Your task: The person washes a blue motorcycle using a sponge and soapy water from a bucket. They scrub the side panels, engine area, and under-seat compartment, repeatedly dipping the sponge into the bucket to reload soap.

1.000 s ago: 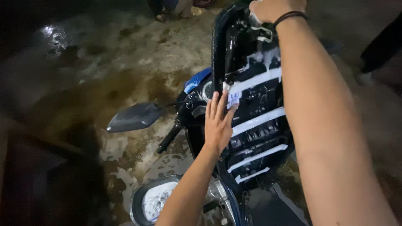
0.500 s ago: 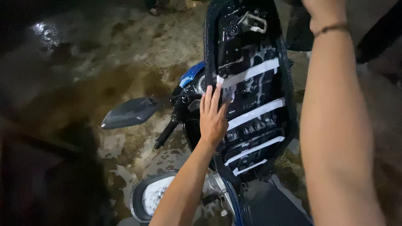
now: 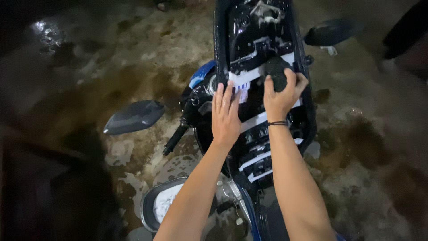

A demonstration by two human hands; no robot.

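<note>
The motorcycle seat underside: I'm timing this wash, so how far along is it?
Done: suds already streak the top of the upturned seat and the ground is wet. In hand: the right hand presses a dark sponge on the middle while the left hand steadies the edge. Left: the lower ribs look unscrubbed.

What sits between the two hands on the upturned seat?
Head view: a strip of wet black seat underside with white bands separates the left hand from the right hand.
</note>
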